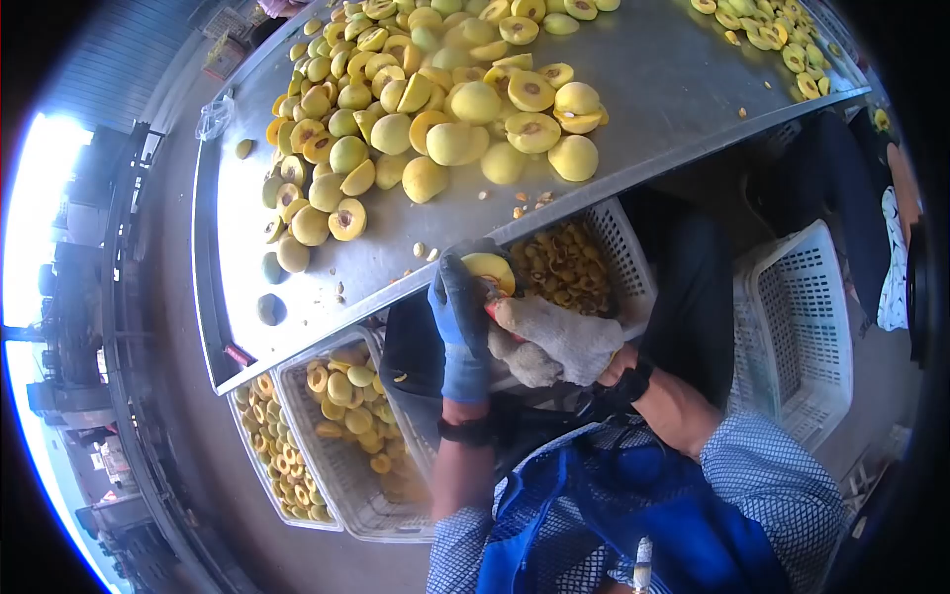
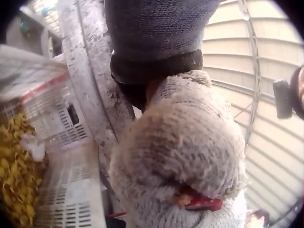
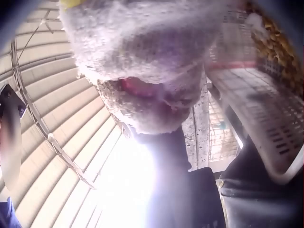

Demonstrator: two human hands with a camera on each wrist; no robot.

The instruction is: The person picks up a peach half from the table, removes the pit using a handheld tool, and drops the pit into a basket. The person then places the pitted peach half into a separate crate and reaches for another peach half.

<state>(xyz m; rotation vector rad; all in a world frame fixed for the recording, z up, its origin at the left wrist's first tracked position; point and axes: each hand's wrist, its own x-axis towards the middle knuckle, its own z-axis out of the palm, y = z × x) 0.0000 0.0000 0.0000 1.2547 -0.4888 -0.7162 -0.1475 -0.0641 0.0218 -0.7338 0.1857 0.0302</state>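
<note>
Head view: two gloved hands are meeting just off the edge of one grey metal table [image 1: 653,89]. The left hand [image 1: 462,322], in a blue-grey glove, is holding one cut yellow fruit [image 1: 490,269], fingers curled round it. The right hand [image 1: 564,342], in a fuzzy whitish knit glove, is closing round one red object [image 1: 492,309] beside the fruit. Two piles of yellow fruit are lying on the table (too many pieces to count): the near pile [image 1: 396,109] and the far pile [image 1: 777,35]. Two white plastic crates [image 1: 341,495] at left are holding fruit; one slotted white crate [image 1: 630,259] by the hands is holding brownish-yellow pieces [image 1: 564,262]. At least two nested white crates [image 1: 816,327] are standing at right.

Left wrist view: the whitish glove is gripping the red object; one slotted crate is showing.

Right wrist view: the whitish glove is curling round red, blurred.
</note>
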